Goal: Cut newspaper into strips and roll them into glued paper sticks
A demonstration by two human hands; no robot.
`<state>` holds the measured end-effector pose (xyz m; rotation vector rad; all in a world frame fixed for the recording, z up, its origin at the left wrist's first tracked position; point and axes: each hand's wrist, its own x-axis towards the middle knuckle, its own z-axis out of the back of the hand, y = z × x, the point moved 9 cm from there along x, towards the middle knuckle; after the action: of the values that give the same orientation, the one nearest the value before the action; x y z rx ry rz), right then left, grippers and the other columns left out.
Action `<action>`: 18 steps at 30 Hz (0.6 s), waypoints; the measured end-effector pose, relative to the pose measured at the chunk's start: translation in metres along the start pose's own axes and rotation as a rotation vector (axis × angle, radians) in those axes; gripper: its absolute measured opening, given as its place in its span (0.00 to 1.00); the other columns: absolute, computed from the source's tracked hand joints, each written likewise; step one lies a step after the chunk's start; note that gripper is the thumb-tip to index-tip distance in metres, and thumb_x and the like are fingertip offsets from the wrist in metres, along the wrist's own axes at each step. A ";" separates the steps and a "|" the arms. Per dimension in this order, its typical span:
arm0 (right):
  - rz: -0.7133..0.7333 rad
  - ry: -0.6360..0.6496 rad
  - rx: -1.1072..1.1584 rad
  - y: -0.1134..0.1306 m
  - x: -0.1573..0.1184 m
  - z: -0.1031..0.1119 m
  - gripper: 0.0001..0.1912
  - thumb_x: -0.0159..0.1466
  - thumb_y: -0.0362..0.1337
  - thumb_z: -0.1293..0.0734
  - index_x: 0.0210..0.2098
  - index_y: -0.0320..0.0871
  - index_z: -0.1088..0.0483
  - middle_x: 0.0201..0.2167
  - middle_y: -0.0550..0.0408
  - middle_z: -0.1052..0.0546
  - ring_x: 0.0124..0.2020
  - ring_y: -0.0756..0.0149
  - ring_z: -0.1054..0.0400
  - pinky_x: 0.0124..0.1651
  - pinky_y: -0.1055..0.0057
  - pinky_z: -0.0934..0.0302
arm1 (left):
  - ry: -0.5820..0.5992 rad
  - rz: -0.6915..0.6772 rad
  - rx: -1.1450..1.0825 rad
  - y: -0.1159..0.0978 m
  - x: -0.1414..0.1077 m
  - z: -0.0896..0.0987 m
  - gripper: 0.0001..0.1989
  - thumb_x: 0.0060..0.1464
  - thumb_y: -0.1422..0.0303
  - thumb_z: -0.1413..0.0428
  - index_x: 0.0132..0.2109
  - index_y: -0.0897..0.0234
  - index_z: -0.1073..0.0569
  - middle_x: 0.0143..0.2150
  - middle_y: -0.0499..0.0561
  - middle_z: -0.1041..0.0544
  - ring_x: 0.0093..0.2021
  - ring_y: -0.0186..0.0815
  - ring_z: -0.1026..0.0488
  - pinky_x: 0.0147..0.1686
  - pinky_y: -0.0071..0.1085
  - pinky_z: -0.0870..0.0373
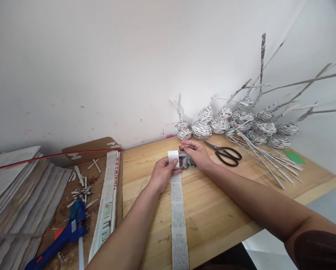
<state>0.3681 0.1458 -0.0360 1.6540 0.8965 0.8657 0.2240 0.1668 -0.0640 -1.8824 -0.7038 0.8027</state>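
A long strip of printed newspaper (pixel 178 213) runs up the wooden table from its front edge. My left hand (pixel 164 172) pinches its upper end, thumb on top, where the paper is folded over to a blank white edge. Close beside it, my right hand (pixel 195 153) has its fingers curled together over the strip's top end; whatever they hold is too small to make out. Below that hand lies a crumpled grey, see-through piece (pixel 188 162), partly hidden by the fingers. Black-handled scissors (pixel 226 154) lie just right of my right hand.
Woven paper gourd shapes (pixel 202 125) with long stems line the wall. Rolled paper sticks (pixel 265 159) and a green scrap (pixel 294 156) lie at right. At left are a blue glue gun (pixel 68 232), stacked newspaper (pixel 24 198) and more paper strips (pixel 107 202).
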 end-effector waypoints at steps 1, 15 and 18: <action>0.007 0.004 0.012 0.000 0.000 0.000 0.12 0.53 0.35 0.29 0.38 0.45 0.24 0.32 0.56 0.22 0.35 0.69 0.26 0.41 0.72 0.33 | -0.003 -0.009 0.010 0.000 0.000 0.000 0.19 0.42 0.61 0.33 0.39 0.69 0.23 0.33 0.52 0.22 0.32 0.32 0.24 0.39 0.29 0.25; 0.144 -0.014 -0.164 0.015 -0.003 -0.002 0.09 0.52 0.40 0.28 0.32 0.43 0.25 0.30 0.55 0.22 0.32 0.65 0.28 0.38 0.68 0.34 | -0.083 -0.218 0.184 -0.009 -0.005 -0.002 0.16 0.45 0.58 0.37 0.33 0.68 0.25 0.28 0.51 0.24 0.28 0.33 0.27 0.29 0.29 0.27; 0.208 -0.023 -0.212 0.026 0.001 0.000 0.08 0.53 0.39 0.30 0.32 0.42 0.25 0.32 0.54 0.22 0.34 0.64 0.29 0.42 0.67 0.35 | -0.092 -0.244 0.193 -0.011 -0.006 -0.002 0.16 0.45 0.57 0.37 0.33 0.68 0.25 0.28 0.50 0.24 0.27 0.32 0.28 0.29 0.28 0.27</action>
<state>0.3720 0.1417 -0.0106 1.5859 0.6010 1.0432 0.2206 0.1659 -0.0518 -1.5604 -0.8633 0.7743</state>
